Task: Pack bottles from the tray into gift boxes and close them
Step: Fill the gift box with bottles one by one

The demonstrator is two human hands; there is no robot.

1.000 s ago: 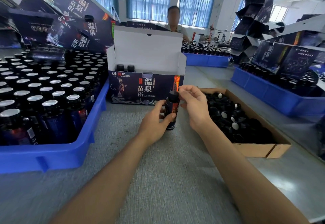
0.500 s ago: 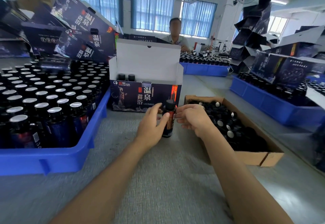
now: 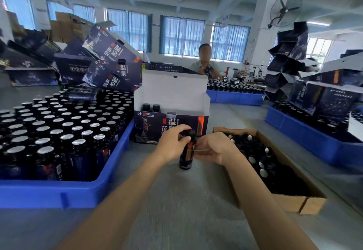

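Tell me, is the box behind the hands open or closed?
Open. The box has its white lid standing upright, and two bottles show inside at its left end.

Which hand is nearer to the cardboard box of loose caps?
Right. The right hand is beside the cardboard box's left wall, holding the bottle. The left hand grips the bottle's cap from the other side, farther from the box.
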